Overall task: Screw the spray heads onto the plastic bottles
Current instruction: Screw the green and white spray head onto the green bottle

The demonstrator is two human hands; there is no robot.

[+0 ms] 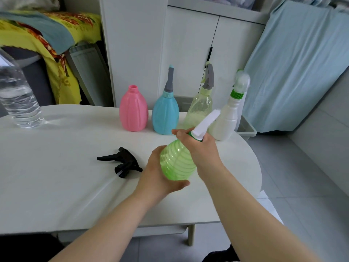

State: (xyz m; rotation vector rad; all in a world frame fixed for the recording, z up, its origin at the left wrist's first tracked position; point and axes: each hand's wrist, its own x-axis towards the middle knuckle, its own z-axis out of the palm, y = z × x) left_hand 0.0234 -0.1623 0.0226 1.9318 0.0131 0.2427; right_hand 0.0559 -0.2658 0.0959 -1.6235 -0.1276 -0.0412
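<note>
My left hand (156, 174) cups the round body of a clear green bottle (176, 161), held tilted above the white table (56, 167). My right hand (200, 146) is wrapped around the bottle's neck at the collar of a white spray head (206, 122) that sits on it. A loose black spray head (122, 163) lies on the table to the left of my hands. At the back stands a pink bottle (133, 110) with an open neck, then a blue bottle (165, 114), a pale yellow bottle (200, 108) and a white bottle (229, 118), each with a head on.
A large clear water bottle (18, 97) stands at the table's far left. White cabinets (188, 53) rise behind the table. A grey bin (246, 129) sits on the floor at the right, beside a light blue cloth (294, 72).
</note>
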